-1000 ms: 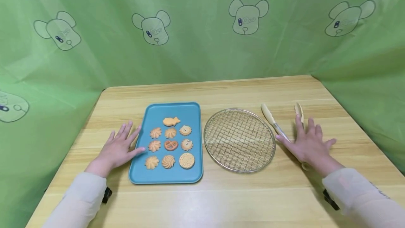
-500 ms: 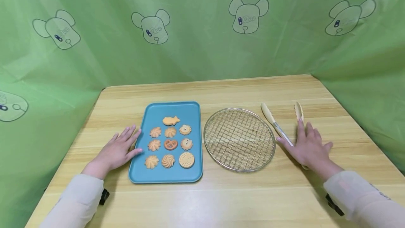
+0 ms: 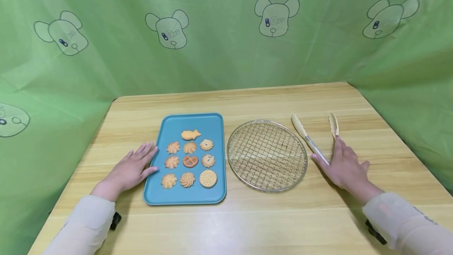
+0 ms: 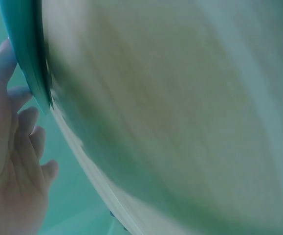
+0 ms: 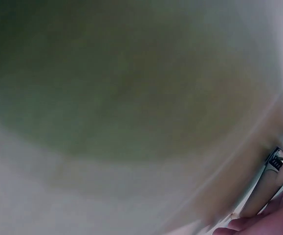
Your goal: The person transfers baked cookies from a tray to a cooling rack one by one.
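A blue tray (image 3: 205,121) bears several cookies, among them a pretzel-shaped cookie (image 3: 190,161), a fish-shaped cookie (image 3: 190,135) and a round dotted cookie (image 3: 208,178). At the tray's left rim, my left hand (image 3: 129,172) has its fingers extended and touches the edge; the left wrist view shows this hand (image 4: 14,152) beside the rim. My right hand (image 3: 347,170) lies over cream-tipped tongs (image 3: 299,126). Its thumb is by their left arm, its index finger on the right arm. The palm hides their handle end. The tongs' arms stand wide apart.
A round wire rack (image 3: 267,156) lies between the tray and the tongs. All of it is on a wooden table (image 3: 226,227). Green curtains (image 3: 226,62) with mouse-head drawings hang behind and at both sides. Much of both wrist views is blurred.
My right hand has lowered onto the tongs, its fingers drawing closer together. My left hand has shifted slightly left, and its thumb has drawn back to the tray's rim. The tray and rack stay put.
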`<action>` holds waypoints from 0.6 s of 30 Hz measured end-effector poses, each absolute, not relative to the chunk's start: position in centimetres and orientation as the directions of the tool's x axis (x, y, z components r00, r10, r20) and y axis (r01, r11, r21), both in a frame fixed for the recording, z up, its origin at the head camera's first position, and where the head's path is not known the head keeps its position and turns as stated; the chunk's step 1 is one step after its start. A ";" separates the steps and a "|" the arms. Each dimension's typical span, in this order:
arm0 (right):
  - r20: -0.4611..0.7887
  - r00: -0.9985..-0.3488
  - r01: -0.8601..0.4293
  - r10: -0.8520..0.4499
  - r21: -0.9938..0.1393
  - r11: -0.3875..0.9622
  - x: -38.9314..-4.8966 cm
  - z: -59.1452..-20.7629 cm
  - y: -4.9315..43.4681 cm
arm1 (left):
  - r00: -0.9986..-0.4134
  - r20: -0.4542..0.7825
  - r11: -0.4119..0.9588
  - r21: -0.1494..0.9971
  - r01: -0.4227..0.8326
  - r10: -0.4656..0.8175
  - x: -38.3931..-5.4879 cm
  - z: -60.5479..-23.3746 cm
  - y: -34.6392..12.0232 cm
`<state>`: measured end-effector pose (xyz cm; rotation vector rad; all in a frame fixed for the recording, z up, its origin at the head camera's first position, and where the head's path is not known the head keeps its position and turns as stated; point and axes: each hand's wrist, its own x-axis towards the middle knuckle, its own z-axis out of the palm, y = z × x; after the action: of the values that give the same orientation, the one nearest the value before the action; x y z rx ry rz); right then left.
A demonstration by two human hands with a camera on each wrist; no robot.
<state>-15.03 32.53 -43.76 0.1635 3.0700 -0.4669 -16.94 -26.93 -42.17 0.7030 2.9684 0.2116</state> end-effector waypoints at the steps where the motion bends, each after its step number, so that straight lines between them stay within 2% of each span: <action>1: -0.049 -0.994 0.109 0.099 -0.295 0.949 -15.0 -43.7 32.5 | -0.890 -0.048 0.883 0.154 0.443 0.454 -17.0 -42.2 -26.9; 18: -0.026 -0.993 0.116 0.113 -0.275 0.954 -14.9 -43.3 32.1 | -0.883 -0.058 0.878 0.154 0.453 0.466 -17.0 -42.3 -26.9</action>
<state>-14.90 32.05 -43.32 0.1811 3.0962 -0.4364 -17.04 -26.86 -42.32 0.7247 2.9538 0.2072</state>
